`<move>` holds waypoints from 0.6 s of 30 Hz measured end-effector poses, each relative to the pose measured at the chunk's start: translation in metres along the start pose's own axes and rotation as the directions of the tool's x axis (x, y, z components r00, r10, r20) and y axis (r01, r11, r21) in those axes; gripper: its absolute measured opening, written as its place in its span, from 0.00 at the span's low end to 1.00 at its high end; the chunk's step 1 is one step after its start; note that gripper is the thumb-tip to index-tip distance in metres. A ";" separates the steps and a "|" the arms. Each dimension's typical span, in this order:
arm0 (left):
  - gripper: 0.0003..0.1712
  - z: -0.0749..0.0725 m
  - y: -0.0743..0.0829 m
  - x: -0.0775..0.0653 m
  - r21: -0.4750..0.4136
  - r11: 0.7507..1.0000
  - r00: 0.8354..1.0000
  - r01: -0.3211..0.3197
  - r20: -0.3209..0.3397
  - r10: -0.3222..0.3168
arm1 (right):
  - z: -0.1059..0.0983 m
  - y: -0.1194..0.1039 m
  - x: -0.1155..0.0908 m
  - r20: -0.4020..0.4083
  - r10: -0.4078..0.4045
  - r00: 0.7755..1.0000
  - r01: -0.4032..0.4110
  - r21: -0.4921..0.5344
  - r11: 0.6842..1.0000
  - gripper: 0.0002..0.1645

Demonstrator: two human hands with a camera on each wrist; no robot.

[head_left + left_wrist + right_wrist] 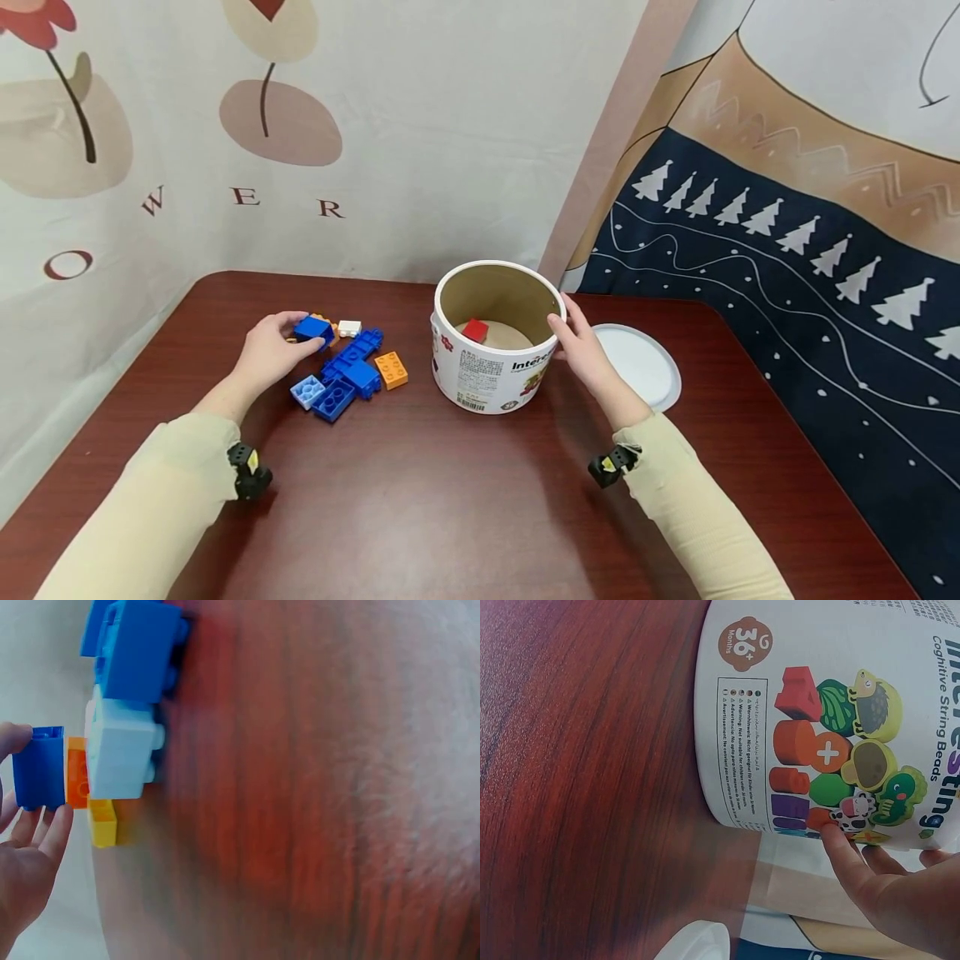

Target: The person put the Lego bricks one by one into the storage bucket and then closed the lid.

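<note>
Over my feed, I have the left hand (272, 350) pinching a blue block (312, 330), other blocks (362, 378) near its fingertips; the right hand (583, 350) grips the bucket (472, 377), a red block (476, 331) inside, left of those fingers.

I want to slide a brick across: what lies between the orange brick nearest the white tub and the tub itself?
The head view shows only bare tabletop between that orange brick and the white tub.

ROOM: ran along the table's (450, 508) front; slim gap split orange brick (392, 370) from bucket (480, 379), whose mouth gaped upward | BLOCKED: blue bricks (362, 377) lay between left hand (272, 348) and bucket; right hand (583, 348) and lid (639, 368) flanked its right
</note>
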State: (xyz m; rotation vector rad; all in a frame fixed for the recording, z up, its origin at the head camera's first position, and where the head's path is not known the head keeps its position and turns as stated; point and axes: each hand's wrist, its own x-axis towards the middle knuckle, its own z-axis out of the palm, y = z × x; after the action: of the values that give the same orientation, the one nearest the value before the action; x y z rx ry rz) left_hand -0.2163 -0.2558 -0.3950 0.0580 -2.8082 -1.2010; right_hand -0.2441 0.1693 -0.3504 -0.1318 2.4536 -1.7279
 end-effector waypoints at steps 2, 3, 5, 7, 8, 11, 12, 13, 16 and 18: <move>0.36 -0.003 0.001 0.000 -0.005 1.000 1.000 -0.013 0.005 0.013 | 0.000 0.001 0.001 0.001 0.004 1.000 -0.004 0.005 1.000 0.35; 0.36 -0.005 0.002 0.001 -0.007 1.000 1.000 -0.017 0.006 0.017 | 0.000 0.001 0.001 0.003 0.005 1.000 -0.005 0.005 1.000 0.35; 0.36 -0.008 0.005 0.002 -0.014 1.000 1.000 -0.025 0.006 0.025 | -0.001 0.002 0.002 0.005 0.001 1.000 -0.001 -0.001 1.000 0.35; 0.36 -0.011 0.008 0.003 -0.025 0.999 1.000 -0.028 0.004 0.028 | -0.001 0.002 0.002 0.004 -0.011 1.000 0.011 -0.014 1.000 0.36; 0.36 -0.013 0.011 0.004 -0.029 0.999 1.000 -0.030 0.004 0.030 | -0.001 0.002 0.001 0.004 -0.024 1.000 0.024 -0.022 0.999 0.36; 0.36 -0.017 0.019 0.006 -0.034 0.999 0.999 -0.037 0.006 0.038 | -0.001 0.002 -0.002 -0.004 -0.068 0.998 0.068 -0.044 0.997 0.38; 0.36 -0.018 0.022 0.007 -0.033 0.999 0.999 -0.040 0.008 0.040 | -0.001 0.002 -0.002 -0.005 -0.076 0.997 0.075 -0.048 0.996 0.38; 0.37 -0.020 0.025 0.008 -0.034 0.998 0.999 -0.043 0.011 0.044 | -0.001 0.001 -0.003 -0.004 -0.081 0.997 0.081 -0.047 0.996 0.38; 0.37 -0.023 0.035 0.010 -0.045 0.998 0.999 -0.046 0.020 0.046 | -0.001 0.001 -0.003 0.000 -0.074 0.997 0.074 -0.038 0.997 0.37; 0.37 -0.025 0.043 0.011 -0.057 0.997 0.999 -0.041 0.033 0.043 | -0.001 0.000 -0.002 0.006 -0.045 0.999 0.046 -0.028 0.999 0.36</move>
State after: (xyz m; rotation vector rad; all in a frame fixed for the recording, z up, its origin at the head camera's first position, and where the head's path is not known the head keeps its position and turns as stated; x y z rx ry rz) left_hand -0.2254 -0.2451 -0.3463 -0.0260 -2.7872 -1.2830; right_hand -0.2422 0.1705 -0.3503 -0.1967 2.4903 -1.7089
